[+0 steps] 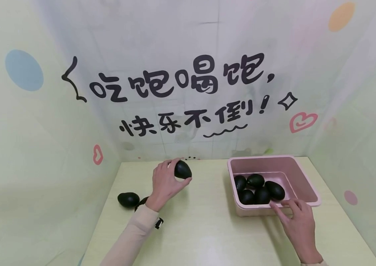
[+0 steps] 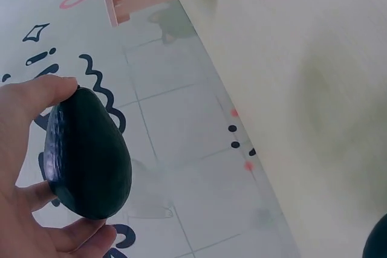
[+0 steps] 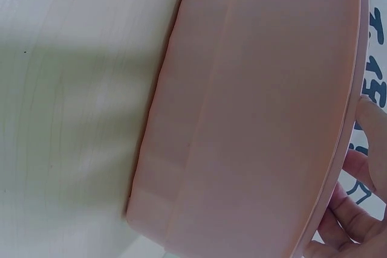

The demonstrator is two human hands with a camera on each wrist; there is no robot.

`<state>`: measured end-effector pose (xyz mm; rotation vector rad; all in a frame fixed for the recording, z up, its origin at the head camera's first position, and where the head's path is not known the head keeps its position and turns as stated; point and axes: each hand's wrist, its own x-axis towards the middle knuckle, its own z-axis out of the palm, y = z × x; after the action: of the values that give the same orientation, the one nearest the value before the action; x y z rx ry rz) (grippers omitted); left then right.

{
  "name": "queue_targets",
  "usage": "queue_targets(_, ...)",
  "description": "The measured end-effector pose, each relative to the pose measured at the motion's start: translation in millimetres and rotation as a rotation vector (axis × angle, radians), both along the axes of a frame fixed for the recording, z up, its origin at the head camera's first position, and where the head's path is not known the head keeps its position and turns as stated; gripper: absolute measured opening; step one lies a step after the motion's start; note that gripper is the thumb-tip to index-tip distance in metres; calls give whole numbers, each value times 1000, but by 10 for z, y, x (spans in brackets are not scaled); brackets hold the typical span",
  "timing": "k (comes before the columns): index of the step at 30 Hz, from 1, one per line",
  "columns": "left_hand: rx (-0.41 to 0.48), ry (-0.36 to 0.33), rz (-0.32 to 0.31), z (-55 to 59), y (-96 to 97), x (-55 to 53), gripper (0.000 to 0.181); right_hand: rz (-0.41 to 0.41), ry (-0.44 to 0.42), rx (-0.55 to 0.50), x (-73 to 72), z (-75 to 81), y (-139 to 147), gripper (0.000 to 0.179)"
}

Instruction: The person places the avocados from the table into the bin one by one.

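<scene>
My left hand (image 1: 168, 181) holds a dark avocado (image 1: 183, 170) above the back of the table, thumb on one side and fingers on the other. In the left wrist view that avocado (image 2: 91, 155) hangs between thumb and fingertips, its narrow end up. Left of the wrist, another avocado (image 1: 128, 200) lies on the table. On the right stands a pink plastic bin (image 1: 291, 159) with several avocados (image 1: 262, 195) inside. My right hand (image 1: 299, 223) grips the bin's near rim with bent fingers. Close up, its fingertips (image 3: 347, 212) are at that rim, partly hidden by it.
The pale wooden table (image 1: 201, 236) ends at a printed backdrop (image 1: 188, 37) with black lettering behind, and cloth walls flank both sides. A black strap (image 1: 159, 222) is around my left wrist, close to the loose avocado.
</scene>
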<state>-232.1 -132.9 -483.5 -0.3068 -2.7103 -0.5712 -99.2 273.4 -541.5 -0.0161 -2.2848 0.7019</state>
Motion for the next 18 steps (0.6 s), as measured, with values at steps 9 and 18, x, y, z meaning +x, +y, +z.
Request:
queue_targets(9,-31,18,-47,76,174,24,78,-9,-21,-15,1,-15,-2,30)
queue_targets(18,-19,50,-97,158,345,48,76,-11,-15,-16,-2,-20,4,31)
